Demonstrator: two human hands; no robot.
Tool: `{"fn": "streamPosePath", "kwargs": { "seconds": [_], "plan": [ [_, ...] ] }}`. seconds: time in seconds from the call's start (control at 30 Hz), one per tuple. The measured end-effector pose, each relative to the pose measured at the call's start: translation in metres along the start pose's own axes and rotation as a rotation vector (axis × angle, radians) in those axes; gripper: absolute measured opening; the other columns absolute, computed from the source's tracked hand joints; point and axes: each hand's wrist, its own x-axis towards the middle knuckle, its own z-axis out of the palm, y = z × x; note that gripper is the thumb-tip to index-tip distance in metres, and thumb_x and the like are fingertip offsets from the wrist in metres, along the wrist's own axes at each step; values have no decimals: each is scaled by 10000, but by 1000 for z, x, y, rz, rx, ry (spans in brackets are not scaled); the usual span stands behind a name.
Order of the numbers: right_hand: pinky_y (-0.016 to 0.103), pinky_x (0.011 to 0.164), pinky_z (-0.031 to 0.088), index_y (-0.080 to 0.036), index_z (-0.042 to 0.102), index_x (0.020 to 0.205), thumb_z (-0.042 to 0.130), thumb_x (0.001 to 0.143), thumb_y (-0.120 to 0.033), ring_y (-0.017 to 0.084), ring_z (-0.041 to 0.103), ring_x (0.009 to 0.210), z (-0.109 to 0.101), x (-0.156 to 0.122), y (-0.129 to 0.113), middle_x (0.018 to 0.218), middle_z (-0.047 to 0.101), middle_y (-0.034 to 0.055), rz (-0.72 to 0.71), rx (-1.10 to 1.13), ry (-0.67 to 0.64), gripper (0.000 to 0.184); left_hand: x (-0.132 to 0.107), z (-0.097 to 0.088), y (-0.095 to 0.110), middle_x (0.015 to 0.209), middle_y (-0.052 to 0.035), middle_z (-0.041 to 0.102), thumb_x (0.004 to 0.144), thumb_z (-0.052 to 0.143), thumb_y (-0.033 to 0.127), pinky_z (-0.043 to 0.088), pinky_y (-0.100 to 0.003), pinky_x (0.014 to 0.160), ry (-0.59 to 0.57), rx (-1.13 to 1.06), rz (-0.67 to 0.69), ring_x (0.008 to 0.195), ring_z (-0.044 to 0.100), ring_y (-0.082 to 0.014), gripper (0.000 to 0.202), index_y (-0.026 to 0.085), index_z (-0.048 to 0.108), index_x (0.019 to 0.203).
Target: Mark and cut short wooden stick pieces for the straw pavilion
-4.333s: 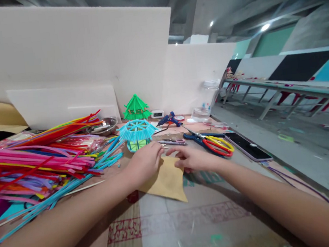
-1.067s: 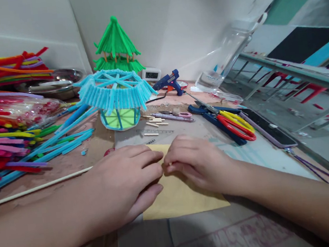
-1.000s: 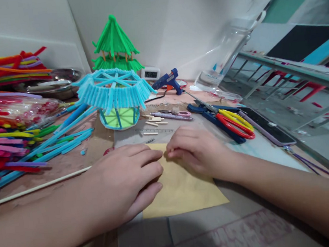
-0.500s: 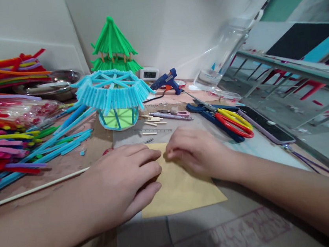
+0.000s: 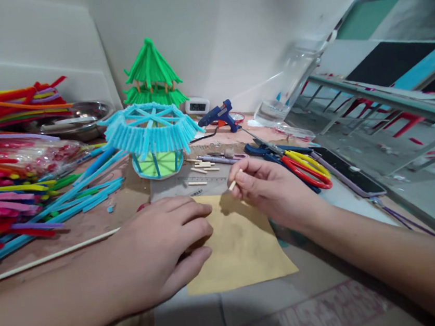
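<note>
Cluttered tabletop [image 5: 87, 231]; short stick [image 5: 232, 185] clamped in right fingers [image 5: 250, 183], long axis aslant, lower end leftward; left fingers [image 5: 198, 230] apart.

1 head-worn camera looks forward and down over the worktable [image 5: 86, 222], close behind and above the left hand [image 5: 169, 244] and right hand [image 5: 270, 191]; its view reaches past the white panel [image 5: 203, 39] to a long table [image 5: 385, 101] at far right.

Beyond the matt paper sheet [image 5: 243, 254] lie smooth wooden sticks [image 5: 204, 164], and back-left of it a shiny metal bowl [image 5: 96, 112].
</note>
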Motion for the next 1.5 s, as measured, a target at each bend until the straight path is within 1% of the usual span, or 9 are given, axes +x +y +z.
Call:
{"fn": "streamPosePath", "kwargs": {
  "seconds": [0.1, 0.2, 0.33, 0.6, 0.8, 0.9, 1.07, 1.27, 1.5],
  "plan": [
    [222, 630, 500, -179, 594, 876, 725, 851, -276, 96, 620, 643, 3, -2, -1, 787, 682, 0, 152, 429, -80, 165, 1, 1, 0, 1198, -49, 625, 948, 478, 280, 472, -428, 923, 4, -15, -20, 1098, 564, -232, 171, 225, 625, 1016],
    [195, 628, 514, -169, 629, 888, 765, 828, -225, 81, 646, 649, 5, -2, 1, 809, 717, 2, 203, 557, -130, 158, 2, 2, 0, 1202, -48, 623, 944, 485, 276, 465, -432, 934, 9, -27, -23, 1115, 557, -237, 160, 228, 621, 1012],
    [166, 614, 509, -151, 669, 931, 751, 853, -223, 73, 660, 639, 8, -5, 2, 770, 735, 14, 227, 612, -189, 135, 1, 3, -1, 1202, -46, 616, 944, 492, 275, 447, -439, 965, 2, -43, -28, 1143, 539, -234, 157, 231, 615, 1031],
    [172, 587, 512, -148, 667, 881, 725, 883, -287, 77, 655, 590, 11, -7, 3, 706, 731, 15, 204, 583, -219, 150, 0, 3, 0, 1175, -52, 607, 943, 488, 268, 434, -431, 959, -1, -58, -25, 1122, 535, -228, 161, 220, 610, 1037],
    [241, 676, 570, -159, 679, 926, 753, 846, -261, 117, 707, 708, 13, -6, 0, 879, 767, 48, 191, 416, -188, 149, 2, 1, 1, 1033, -49, 612, 939, 477, 251, 442, -425, 892, -24, -78, -23, 1020, 549, -224, 156, 208, 608, 1013],
    [236, 661, 572, -147, 670, 884, 722, 873, -285, 116, 701, 692, 14, -7, -3, 844, 760, 54, 169, 331, -165, 147, 1, 1, 0, 1043, -51, 610, 943, 472, 252, 438, -427, 899, -27, -81, -25, 1029, 546, -226, 165, 213, 607, 1029],
    [227, 645, 558, -158, 588, 870, 660, 922, -288, 111, 698, 709, 19, -12, -6, 912, 738, 61, 127, 281, -188, 158, 1, 1, 0, 1091, -53, 617, 946, 479, 251, 432, -412, 930, -13, -80, -23, 1068, 543, -221, 163, 219, 604, 1044],
    [185, 554, 495, -201, 497, 980, 691, 889, -275, 84, 634, 587, 23, -15, -7, 792, 700, -4, 136, 220, -144, 227, 2, 2, 1, 1091, -67, 627, 941, 482, 245, 450, -410, 906, -6, -64, -16, 1051, 552, -226, 173, 208, 617, 1043],
    [163, 465, 442, -216, 442, 861, 776, 808, -338, 76, 570, 484, 23, -16, -10, 655, 648, -48, 158, 195, -100, 359, -1, 4, -1, 1192, -55, 604, 951, 478, 268, 434, -420, 958, -3, -53, -18, 1126, 530, -223, 147, 218, 607, 1001]
  ]
}}
